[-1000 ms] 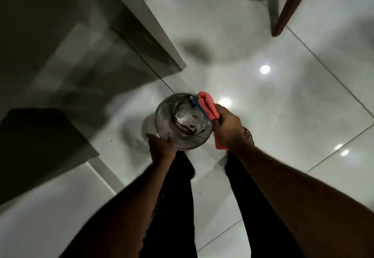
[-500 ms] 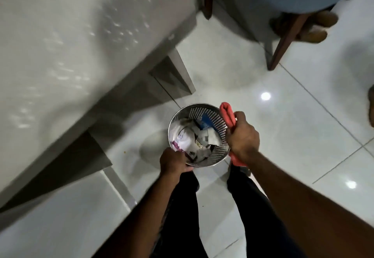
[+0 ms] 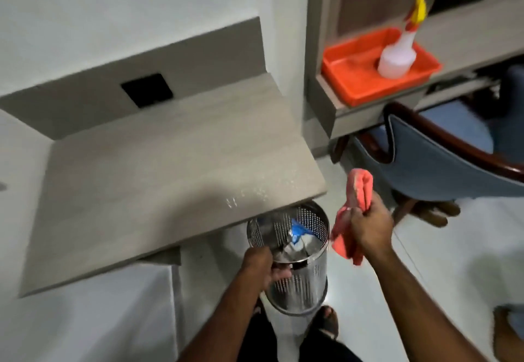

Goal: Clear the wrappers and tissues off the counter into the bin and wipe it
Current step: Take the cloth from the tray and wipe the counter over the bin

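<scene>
At upper right we see an orange tray (image 3: pixel 354 78) sitting on a pale wood-grain shelf (image 3: pixel 467 35). Inside the tray, toward its right end, stands a translucent spray bottle (image 3: pixel 397 59) with a yellow nozzle (image 3: pixel 419 10); the bottle is upright. Below the shelf we note a chair with a blue backrest (image 3: pixel 442 171) and a dark wooden frame (image 3: pixel 465 149), its seat partly tucked under the shelf. A black square plate (image 3: pixel 147 90) is set into the upstand on the wall at left. The floor (image 3: pixel 425 262) is glossy pale tile. Image is motion-blurred; finer detail cannot be read.
</scene>
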`<state>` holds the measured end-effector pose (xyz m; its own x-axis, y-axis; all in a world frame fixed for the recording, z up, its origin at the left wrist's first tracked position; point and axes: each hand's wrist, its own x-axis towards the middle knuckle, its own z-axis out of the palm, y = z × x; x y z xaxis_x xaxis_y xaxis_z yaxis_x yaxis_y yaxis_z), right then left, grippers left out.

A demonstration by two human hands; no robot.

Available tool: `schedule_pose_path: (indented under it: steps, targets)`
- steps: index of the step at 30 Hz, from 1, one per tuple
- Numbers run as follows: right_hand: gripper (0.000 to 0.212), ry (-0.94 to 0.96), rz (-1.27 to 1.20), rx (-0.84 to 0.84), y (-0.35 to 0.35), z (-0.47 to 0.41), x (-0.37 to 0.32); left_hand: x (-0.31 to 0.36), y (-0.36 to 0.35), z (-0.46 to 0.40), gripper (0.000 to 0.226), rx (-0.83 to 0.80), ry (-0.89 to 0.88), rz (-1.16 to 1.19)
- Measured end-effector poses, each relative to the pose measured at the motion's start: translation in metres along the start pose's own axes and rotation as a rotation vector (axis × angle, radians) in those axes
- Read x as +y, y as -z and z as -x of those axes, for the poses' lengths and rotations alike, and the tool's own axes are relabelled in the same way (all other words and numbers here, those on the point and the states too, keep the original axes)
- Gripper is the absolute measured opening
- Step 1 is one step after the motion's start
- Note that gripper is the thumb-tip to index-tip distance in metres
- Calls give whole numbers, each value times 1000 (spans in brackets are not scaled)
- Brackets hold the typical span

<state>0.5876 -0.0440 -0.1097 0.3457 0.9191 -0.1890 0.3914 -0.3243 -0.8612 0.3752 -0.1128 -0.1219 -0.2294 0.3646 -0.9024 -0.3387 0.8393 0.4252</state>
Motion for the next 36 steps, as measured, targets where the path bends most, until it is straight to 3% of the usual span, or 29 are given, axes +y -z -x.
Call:
schedule_pose_path:
  steps: [4, 7, 10, 13, 18, 21, 22, 24, 26, 28, 33, 36]
  targets:
    - [58, 296, 158, -5, -20, -42, -78, 5, 1, 13, 26, 0, -22, 55]
    - [59, 403, 331, -250, -59, -66, -114, 4, 5, 14, 20, 1, -12, 72]
    - [46, 495, 792, -482, -105, -58, -115, 1, 14, 9, 15, 26, 15, 96]
    - [49, 649, 1129, -415, -123, -36, -104, 1, 24, 9, 17, 43, 3, 107]
    - [51, 816, 1112, -574, -95, 40, -61, -1, 46, 11, 21, 38, -31, 113]
    - [51, 712, 967, -782, -82, 82, -49, -5, 52, 13, 23, 13, -40, 81]
    - [48, 626, 851, -766, -80, 87, -52, -7, 54, 12, 23, 16, -40, 68]
    - [35, 507, 605, -529, -78, 83, -70, -9, 59, 7, 22, 32, -50, 56]
    - [33, 561, 492, -236, -81, 61, -94, -8, 64, 4, 27, 58, -53, 41]
    - [32, 675, 536, -103, -94, 32, -120, -6, 70, 4, 32, 87, -51, 4]
    - [50, 384, 967, -366, -160, -9, -135, -11, 90, -10, 35, 79, -59, -40]
    - [57, 434, 1115, -413, -194, 14, -130, -14, 107, -18, 36, 43, -36, -43]
